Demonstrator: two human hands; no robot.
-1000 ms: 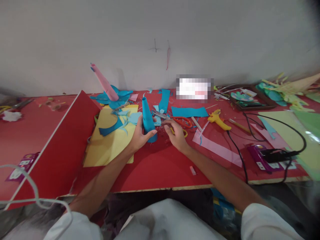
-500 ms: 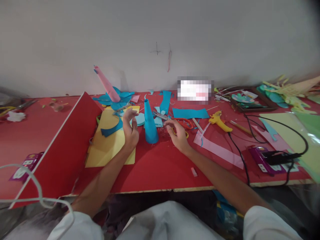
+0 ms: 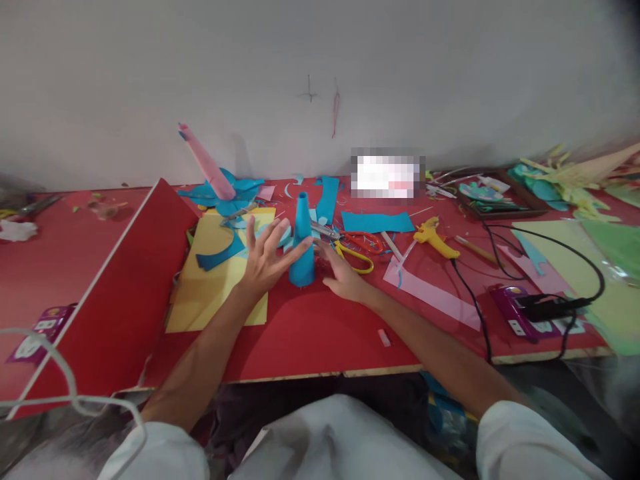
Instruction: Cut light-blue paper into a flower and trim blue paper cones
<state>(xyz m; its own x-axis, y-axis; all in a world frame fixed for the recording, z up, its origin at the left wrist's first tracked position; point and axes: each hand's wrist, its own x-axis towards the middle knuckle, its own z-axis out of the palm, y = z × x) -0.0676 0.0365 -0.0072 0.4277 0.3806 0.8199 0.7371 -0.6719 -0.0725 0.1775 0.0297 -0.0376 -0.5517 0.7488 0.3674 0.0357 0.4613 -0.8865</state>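
A blue paper cone [image 3: 301, 267] with a narrow top stands upright on the red table, between my hands. My left hand [image 3: 267, 260] is spread open at its left, the thumb reaching across the cone's front; I cannot tell whether it touches. My right hand [image 3: 340, 275] is beside the cone's right side, fingers apart, some fingertips hidden near or behind the cone. Scissors with red handles [image 3: 365, 241] and scissors with yellow handles [image 3: 357, 259] lie just beyond my right hand. Yellow sheets [image 3: 200, 300] lie under and left of my left hand.
A red upright panel [image 3: 115, 293] divides the table at left. A pink cone [image 3: 207, 163] leans on blue paper pieces at the back. Right of me lie a yellow glue gun [image 3: 436, 239], a pink paper strip [image 3: 435, 293], a purple power box [image 3: 520, 317] with black cables, and a tray [image 3: 525, 200].
Both hands have closed in on the blue cone. The left hand has spread its fingers, its thumb now in front of the cone. The cone's top looks slightly shifted and more upright.
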